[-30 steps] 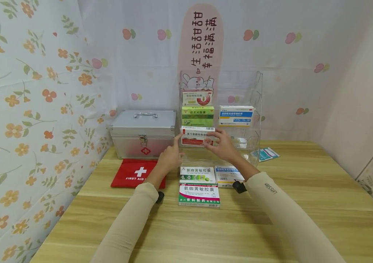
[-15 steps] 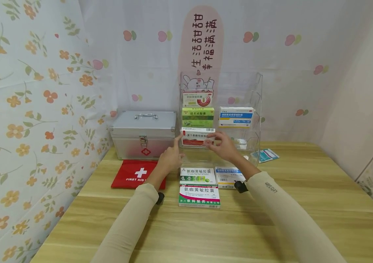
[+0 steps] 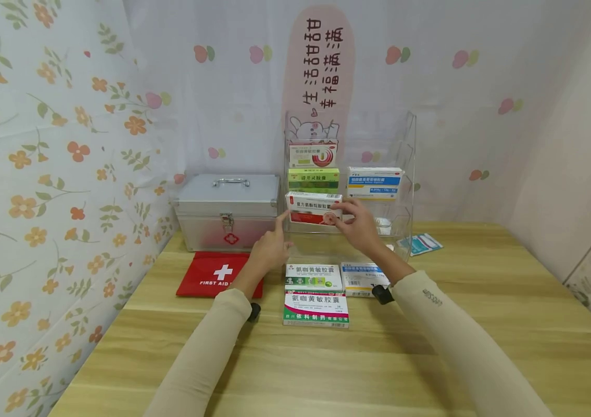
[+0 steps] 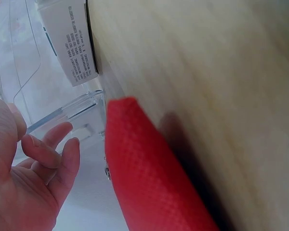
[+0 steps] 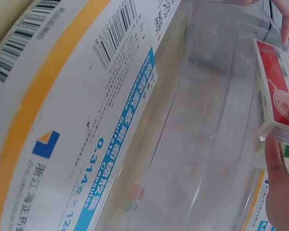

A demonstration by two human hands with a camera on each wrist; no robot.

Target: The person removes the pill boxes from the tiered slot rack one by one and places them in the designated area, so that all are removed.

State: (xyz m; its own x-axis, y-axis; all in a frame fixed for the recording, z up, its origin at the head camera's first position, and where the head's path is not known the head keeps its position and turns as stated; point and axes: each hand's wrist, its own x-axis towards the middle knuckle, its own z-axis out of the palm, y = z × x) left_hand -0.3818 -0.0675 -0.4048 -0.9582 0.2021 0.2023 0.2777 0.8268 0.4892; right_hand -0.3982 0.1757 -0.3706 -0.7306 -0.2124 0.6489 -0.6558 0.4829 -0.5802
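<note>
My right hand [image 3: 362, 229] pinches the right end of a white and red medicine box [image 3: 305, 209] by thumb and fingers. The box leans a little, its right end lower, in front of the middle left pocket of a clear acrylic rack [image 3: 321, 246]. In the right wrist view, thumb and fingers meet at one end of this medicine box [image 5: 272, 91]. My left hand [image 3: 270, 249] is at the rack's left side, index fingertip right at the box's left end. The left wrist view has the left hand [image 4: 33, 192] beside the rack's clear edge [image 4: 70, 110], fingers loosely bent.
A green box [image 3: 313, 180], a white-red box [image 3: 312, 155] and a blue-white box [image 3: 374, 184] stand in the rack. More medicine boxes [image 3: 316, 310] lie in front. Left are a silver first-aid case [image 3: 227, 211] and red pouch [image 3: 196, 278]; a teal packet [image 3: 424, 244] lies right.
The medicine box has risen slightly in the right hand and tipped, its right end dropping below its left. The left hand stays at the rack's left side.
</note>
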